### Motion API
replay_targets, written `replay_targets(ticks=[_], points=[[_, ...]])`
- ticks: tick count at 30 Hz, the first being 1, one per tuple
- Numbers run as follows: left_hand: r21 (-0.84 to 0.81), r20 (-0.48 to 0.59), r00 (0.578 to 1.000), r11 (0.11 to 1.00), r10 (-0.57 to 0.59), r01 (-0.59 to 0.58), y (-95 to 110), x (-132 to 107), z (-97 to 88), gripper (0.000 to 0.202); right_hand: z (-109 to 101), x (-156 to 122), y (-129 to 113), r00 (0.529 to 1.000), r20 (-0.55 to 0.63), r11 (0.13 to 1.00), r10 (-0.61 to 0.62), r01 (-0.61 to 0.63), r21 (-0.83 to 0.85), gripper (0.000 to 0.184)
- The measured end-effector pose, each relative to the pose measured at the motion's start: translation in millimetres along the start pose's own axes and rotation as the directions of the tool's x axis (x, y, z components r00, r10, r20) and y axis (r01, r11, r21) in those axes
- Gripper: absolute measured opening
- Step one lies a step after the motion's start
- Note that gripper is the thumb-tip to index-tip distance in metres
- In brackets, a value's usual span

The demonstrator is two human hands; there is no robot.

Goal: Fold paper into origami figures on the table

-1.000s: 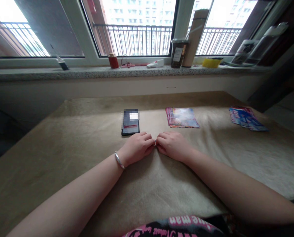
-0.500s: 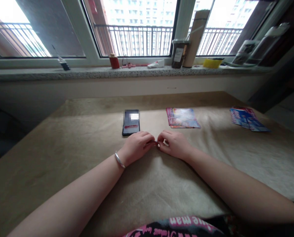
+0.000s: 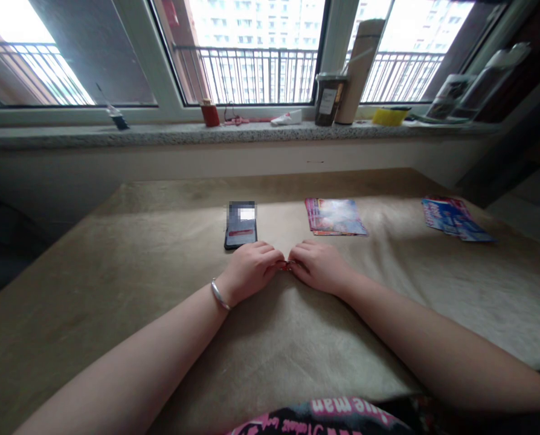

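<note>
My left hand (image 3: 254, 266) and my right hand (image 3: 318, 266) meet near the middle of the table, fingertips almost touching. Between them shows a small, thin reddish-dark piece (image 3: 286, 265), mostly covered by the fingers, so its kind is unclear. Both hands are closed in a pinch on it, one at each end. A silver bangle (image 3: 220, 294) circles my left wrist. Just beyond my left hand lies a dark phone (image 3: 241, 226), its screen partly blurred out. Behind my right hand rests a fanned stack of pink and pale glossy cards (image 3: 336, 216).
Blue and red packets or cards (image 3: 456, 219) lie at the table's right. Behind the table (image 3: 116, 290), a stone windowsill (image 3: 170, 134) carries a red container (image 3: 210, 113), a dark lidded jar (image 3: 330, 99), a tall tube (image 3: 361, 69) and a yellow item (image 3: 390, 115).
My right fingers have closed in from a loose, arched pinch to a tighter one against the small piece. The left hand has barely moved; the phone and cards lie as before.
</note>
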State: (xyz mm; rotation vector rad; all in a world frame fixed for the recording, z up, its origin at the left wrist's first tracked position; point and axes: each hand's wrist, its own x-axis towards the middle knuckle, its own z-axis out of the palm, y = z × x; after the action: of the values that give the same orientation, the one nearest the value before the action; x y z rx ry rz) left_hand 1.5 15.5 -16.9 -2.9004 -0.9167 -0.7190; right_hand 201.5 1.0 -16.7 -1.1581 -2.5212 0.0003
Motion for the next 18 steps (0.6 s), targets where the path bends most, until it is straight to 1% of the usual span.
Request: replay_targets(ticks=[6,9,10,12,13,14,15,18], points=[[0.037,0.002,0.996,0.995,0.090,-0.090,1,1,-3.1,0.021,-1,-1,-1,0.999,0.014,0.999,-0.051,0.051,-0.006,0.019],[-0.019,-0.057,0.993,0.995,0.101,-0.102,0,0,-3.0,0.022,0,-2,0,0.999,0.000,0.998,-0.054,0.054,0.006,0.019],[-0.046,-0.086,0.993,0.995,0.079,-0.083,0,0,-2.2,0.021,0,-3,0,0.999,-0.006,0.999,-0.046,0.046,0.014,0.019],[-0.112,-0.151,0.988,0.994,-0.012,-0.005,0,-1,0.4,0.015,0,-3,0,1.000,-0.019,0.999,-0.018,0.018,0.037,0.017],[-0.151,-0.181,0.980,0.987,-0.078,0.051,0,-2,2.0,0.016,0,-3,0,1.000,-0.024,0.999,0.001,0.000,0.052,0.016],[-0.213,-0.204,0.968,0.972,-0.146,0.102,0,-3,3.6,0.022,0,-2,0,0.999,-0.029,0.997,0.020,-0.018,0.069,0.016],[-0.287,-0.204,0.959,0.949,-0.197,0.134,0,-3,5.1,0.028,-1,-2,0,0.999,-0.032,0.996,0.036,-0.033,0.087,0.015],[-0.475,-0.154,0.954,0.866,-0.256,0.156,-1,-4,8.5,0.039,-1,-2,-1,0.997,-0.035,0.988,0.068,-0.063,0.138,0.014]])
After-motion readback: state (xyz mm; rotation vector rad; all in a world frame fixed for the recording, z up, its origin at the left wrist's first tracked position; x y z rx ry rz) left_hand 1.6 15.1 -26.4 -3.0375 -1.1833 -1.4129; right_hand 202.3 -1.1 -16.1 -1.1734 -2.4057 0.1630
